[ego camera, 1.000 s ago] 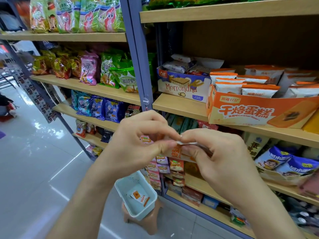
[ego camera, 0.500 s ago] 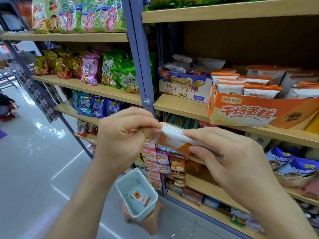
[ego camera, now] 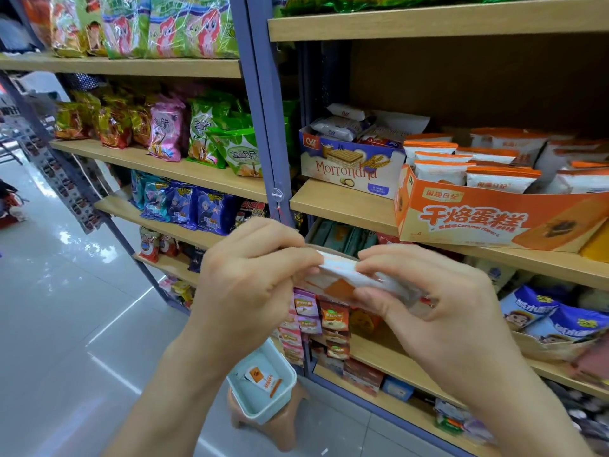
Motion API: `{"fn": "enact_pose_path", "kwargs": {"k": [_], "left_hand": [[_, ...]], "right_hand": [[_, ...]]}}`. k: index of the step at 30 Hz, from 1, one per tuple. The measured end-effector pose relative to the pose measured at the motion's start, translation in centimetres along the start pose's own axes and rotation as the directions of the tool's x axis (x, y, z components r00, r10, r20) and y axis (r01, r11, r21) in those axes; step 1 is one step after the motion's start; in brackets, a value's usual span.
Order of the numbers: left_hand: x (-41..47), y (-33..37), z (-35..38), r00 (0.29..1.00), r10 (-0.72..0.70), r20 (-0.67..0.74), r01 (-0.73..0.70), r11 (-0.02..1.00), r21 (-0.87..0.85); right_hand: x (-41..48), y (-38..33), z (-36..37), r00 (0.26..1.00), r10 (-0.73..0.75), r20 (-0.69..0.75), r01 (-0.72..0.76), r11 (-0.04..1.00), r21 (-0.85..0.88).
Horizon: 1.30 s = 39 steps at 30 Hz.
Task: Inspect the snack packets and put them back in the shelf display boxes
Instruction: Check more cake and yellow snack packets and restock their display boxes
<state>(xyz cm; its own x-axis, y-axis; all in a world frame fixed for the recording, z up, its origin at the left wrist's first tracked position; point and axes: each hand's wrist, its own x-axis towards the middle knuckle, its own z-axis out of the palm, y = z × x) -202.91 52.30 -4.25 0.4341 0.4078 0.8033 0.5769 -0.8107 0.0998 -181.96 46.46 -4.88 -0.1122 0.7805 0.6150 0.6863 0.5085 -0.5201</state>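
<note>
White-and-orange packet (ego camera: 342,279): I see it held level, below and left of the orange box (ego camera: 494,222), in front of the shelves and not in any box.
Left hand (ego camera: 250,285): its fingers (ego camera: 296,258) curl over the packet's left end and pinch it.
Right hand (ego camera: 438,311): thumb beneath, fingers on top, pinching the packet's right end.
Orange box: sits on a wooden shelf (ego camera: 346,206), filled with upright matching packets (ego camera: 438,171).
Wafer box (ego camera: 349,166): just left of the orange box, same shelf.
Basket (ego camera: 260,412): well below and left of the orange box, on a brown stool (ego camera: 283,433), one loose packet (ego camera: 263,381) inside.
</note>
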Motion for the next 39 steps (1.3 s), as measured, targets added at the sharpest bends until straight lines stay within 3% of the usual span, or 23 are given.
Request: {"fn": "enact_pose_path", "kwargs": {"k": [2,4,12,15,23,31,39], "left_hand": [[-0.1,-0.2,0.0,0.998,-0.040,-0.042,0.039,0.999,-0.012],[-0.2,-0.3,0.1,0.997,-0.062,-0.054,0.061,0.998,-0.020],[-0.3,-0.3,0.3,0.996,-0.061,0.059,0.061,0.998,0.018],[0.0,1.0,0.9,0.999,-0.032,0.031,0.031,0.999,0.026],[0.3,0.6,0.8,0.992,-0.066,-0.104,0.070,0.997,0.036],[0.3,0.3,0.7,0.990,-0.089,-0.109,0.090,0.996,0.009],[0.8,1.0,1.1,0.996,-0.090,0.022,0.092,0.991,-0.100]], "right_hand": [[0.2,0.4,-0.5,0.998,0.064,-0.015,-0.062,0.990,0.126],[0.3,0.6,-0.6,0.995,0.085,-0.043,-0.078,0.987,0.143],[0.2,1.0,0.3,0.988,-0.001,-0.151,0.000,1.000,-0.005],[0.2,0.7,0.9,0.976,-0.071,-0.205,0.061,0.997,-0.055],[0.6,1.3,0.4,0.992,-0.051,-0.112,0.070,0.982,0.177],[1.0,1.3,0.3,0.987,-0.074,-0.142,0.098,0.981,0.166],[1.1,1.2,0.6,0.978,-0.090,-0.187,0.109,0.990,0.094]]}}
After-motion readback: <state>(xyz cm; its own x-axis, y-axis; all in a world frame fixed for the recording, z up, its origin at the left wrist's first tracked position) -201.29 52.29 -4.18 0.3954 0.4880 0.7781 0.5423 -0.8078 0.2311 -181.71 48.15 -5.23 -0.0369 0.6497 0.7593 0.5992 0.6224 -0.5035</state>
